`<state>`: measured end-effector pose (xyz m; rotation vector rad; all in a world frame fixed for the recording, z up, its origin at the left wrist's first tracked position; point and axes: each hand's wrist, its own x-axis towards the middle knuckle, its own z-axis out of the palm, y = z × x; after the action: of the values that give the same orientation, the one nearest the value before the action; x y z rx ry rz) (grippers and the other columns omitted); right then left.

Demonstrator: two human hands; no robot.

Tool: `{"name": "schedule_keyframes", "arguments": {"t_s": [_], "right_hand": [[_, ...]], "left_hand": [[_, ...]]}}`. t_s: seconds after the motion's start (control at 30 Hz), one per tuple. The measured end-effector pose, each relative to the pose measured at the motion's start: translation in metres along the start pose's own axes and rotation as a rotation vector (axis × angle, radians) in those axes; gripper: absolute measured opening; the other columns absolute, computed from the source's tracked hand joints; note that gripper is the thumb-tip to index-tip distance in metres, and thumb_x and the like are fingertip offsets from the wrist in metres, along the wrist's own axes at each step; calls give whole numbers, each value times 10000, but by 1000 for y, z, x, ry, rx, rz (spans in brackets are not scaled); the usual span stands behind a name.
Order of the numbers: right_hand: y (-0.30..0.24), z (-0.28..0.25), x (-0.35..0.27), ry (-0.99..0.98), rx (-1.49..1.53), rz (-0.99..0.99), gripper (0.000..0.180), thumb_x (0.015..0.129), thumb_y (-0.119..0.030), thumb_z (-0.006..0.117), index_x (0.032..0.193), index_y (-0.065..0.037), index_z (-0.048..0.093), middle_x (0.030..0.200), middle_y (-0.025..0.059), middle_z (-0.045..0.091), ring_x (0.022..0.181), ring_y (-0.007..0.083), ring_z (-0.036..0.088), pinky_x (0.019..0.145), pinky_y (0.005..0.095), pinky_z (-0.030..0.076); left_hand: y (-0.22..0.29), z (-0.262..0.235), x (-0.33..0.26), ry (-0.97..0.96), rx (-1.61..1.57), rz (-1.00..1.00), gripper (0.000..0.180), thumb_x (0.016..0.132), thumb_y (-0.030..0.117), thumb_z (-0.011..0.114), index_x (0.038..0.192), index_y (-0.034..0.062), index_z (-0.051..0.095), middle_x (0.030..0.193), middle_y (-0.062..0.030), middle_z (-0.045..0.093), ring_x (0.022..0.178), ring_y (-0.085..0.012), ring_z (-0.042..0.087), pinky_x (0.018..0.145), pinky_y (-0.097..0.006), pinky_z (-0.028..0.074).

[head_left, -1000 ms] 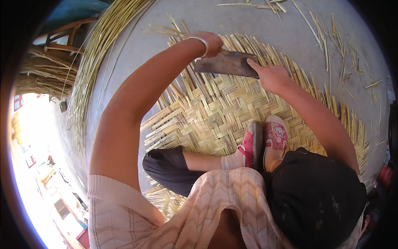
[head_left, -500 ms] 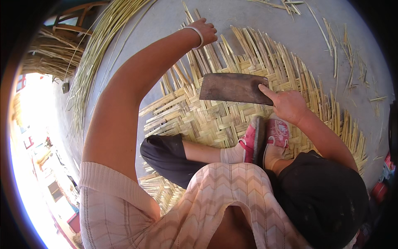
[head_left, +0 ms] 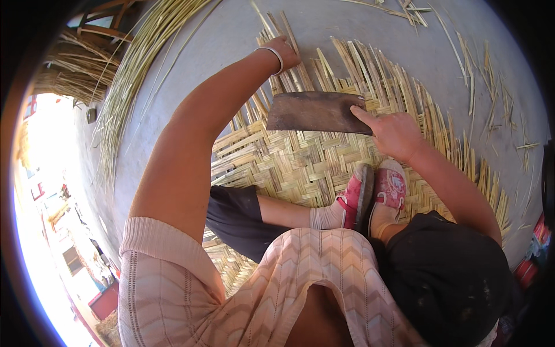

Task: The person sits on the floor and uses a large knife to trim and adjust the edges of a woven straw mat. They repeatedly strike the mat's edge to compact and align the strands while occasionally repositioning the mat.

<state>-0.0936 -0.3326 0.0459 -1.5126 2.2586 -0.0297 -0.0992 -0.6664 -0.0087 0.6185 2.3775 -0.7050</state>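
In my right hand [head_left: 396,136] is a dark, broad-bladed cleaver [head_left: 315,113]. My fingers wrap its handle end and the index finger stretches along the blade, which lies level above the far part of a woven reed mat [head_left: 300,162]. My left hand [head_left: 282,52], with a pale bangle at its wrist, is closed around upright loose reed strips [head_left: 289,29] at the mat's far edge. Strip tips poke out beyond it; the fingers' undersides are hidden. The cleaver sits just below and right of the left hand, apart from it.
My feet, in pink shoes [head_left: 390,185], rest on the mat. A long bundle of reeds [head_left: 139,75] lies at the left on the grey floor [head_left: 231,34]. Loose reed scraps [head_left: 491,87] are scattered at the far right, and uneven strip ends fringe the mat's right edge.
My left hand has come slightly nearer and closed around the reed strips. The right hand has carried the cleaver a little left and away from me, toward the strips.
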Motion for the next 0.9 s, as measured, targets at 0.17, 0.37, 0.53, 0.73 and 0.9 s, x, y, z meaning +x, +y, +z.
{"name": "schedule_keyframes", "arguments": {"t_s": [0.17,0.37,0.53,0.73,0.9], "right_hand": [[1,-8,26,42,-7,-6,587,851,-116,542,1421,-224,458,736,118,667,677,319,661,599,471,503],[5,-5,44,68,-25,21,585,856,-119,544,1425,-219,451,769,105,682,707,312,671,608,461,516],[3,0,56,14,-1,81,720,817,-83,561,1483,-266,360,807,125,687,732,324,674,630,470,515],[-1,11,65,-34,-16,132,680,836,-76,530,1477,-236,373,823,119,690,748,311,679,630,456,521],[-3,21,72,-34,-17,145,665,841,-74,523,1475,-215,378,819,117,687,759,302,682,630,452,522]], "left_hand": [[-9,-10,0,-16,25,22,231,748,124,712,974,171,706,1019,-31,709,1078,-204,624,994,-399,389],[-16,-33,-3,-191,20,-8,299,717,135,728,1016,148,724,1008,-48,714,973,-225,672,956,-408,426],[-15,-38,1,-306,-3,-62,324,754,127,716,1077,132,696,1015,-20,711,1005,-216,662,918,-420,448],[-3,-34,-5,-269,19,-82,293,791,125,694,1084,139,693,1033,-30,715,990,-218,666,871,-438,452],[0,-16,-8,-239,-218,-139,180,818,145,655,975,107,736,1024,-102,719,985,-278,675,868,-476,486]]}}
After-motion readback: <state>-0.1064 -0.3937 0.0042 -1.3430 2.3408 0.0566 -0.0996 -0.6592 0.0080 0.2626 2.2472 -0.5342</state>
